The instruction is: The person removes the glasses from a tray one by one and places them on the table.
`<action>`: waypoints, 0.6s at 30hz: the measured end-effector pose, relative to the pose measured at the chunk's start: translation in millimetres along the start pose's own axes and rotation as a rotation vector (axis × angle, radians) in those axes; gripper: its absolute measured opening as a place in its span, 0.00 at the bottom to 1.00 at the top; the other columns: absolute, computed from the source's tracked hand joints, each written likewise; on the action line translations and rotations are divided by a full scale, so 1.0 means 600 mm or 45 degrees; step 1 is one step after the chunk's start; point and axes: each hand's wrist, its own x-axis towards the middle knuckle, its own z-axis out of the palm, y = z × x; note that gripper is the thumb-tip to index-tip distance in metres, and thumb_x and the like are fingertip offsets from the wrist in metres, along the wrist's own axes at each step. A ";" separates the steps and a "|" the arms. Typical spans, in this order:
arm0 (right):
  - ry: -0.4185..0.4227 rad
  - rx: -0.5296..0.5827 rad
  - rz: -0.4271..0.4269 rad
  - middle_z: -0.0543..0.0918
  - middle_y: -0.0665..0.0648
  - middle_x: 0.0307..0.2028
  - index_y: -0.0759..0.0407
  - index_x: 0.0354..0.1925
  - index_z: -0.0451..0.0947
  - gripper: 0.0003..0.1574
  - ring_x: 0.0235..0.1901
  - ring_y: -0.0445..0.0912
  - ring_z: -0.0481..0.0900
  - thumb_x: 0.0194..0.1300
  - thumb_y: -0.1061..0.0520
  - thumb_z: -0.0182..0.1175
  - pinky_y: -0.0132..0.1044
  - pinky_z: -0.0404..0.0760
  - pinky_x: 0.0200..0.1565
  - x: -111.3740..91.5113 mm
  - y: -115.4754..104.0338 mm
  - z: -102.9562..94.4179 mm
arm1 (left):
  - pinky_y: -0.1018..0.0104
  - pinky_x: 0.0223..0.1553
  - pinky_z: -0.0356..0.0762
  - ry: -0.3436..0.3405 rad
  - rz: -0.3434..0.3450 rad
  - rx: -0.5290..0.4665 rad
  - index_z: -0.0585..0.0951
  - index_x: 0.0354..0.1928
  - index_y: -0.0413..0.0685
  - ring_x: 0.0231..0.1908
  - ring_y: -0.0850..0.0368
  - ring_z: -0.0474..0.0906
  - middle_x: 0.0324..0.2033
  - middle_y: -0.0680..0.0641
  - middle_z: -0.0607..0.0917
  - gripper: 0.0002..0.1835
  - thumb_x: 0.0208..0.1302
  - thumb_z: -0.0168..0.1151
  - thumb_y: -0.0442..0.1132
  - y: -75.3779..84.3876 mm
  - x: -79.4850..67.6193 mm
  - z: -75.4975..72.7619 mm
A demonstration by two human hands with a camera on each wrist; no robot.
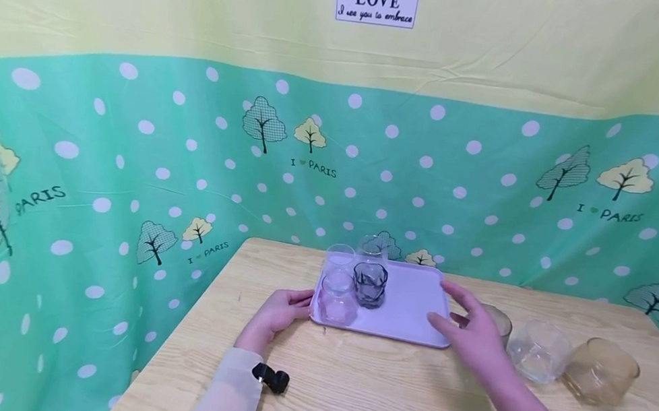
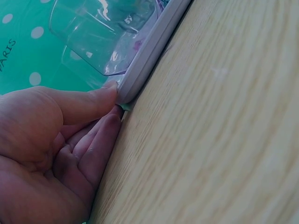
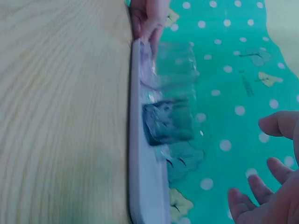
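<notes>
A light purple tray (image 1: 409,309) lies on the wooden table, bearing several glasses on its left half. Among these are a dark grey faceted glass (image 1: 369,285) and a clear glass (image 1: 339,297) at the near left corner. My left hand (image 1: 279,313) pinches the tray's left end; in the left wrist view its thumb (image 2: 96,100) is on the rim and the fingers curl below. Over the tray's right end, my right hand (image 1: 476,331) has thumb and fingers spread apart with nothing between them. The right wrist view shows its fingertips (image 3: 275,125) away from the glasses.
Right of the tray stand a brownish glass (image 1: 499,323), partly behind the right hand, a clear glass (image 1: 540,351) and an amber glass (image 1: 602,372). A green dotted curtain (image 1: 307,189) hangs along the table's back edge. Bare wood (image 1: 358,385) shows in front of the tray.
</notes>
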 end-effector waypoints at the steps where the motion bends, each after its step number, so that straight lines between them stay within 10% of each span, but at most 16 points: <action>1: -0.015 0.004 -0.007 0.63 0.69 0.80 0.58 0.81 0.63 0.47 0.72 0.71 0.69 0.73 0.52 0.71 0.60 0.77 0.69 0.004 0.000 0.009 | 0.46 0.77 0.64 -0.001 0.001 -0.004 0.80 0.68 0.35 0.68 0.43 0.77 0.61 0.40 0.86 0.27 0.69 0.73 0.34 0.001 -0.001 0.000; 18: -0.126 -0.052 -0.033 0.72 0.72 0.73 0.65 0.77 0.67 0.47 0.71 0.69 0.71 0.68 0.55 0.75 0.61 0.72 0.72 0.079 0.030 0.127 | 0.46 0.77 0.63 0.002 -0.018 -0.011 0.81 0.68 0.35 0.68 0.43 0.78 0.62 0.40 0.86 0.27 0.68 0.73 0.32 0.001 0.000 0.000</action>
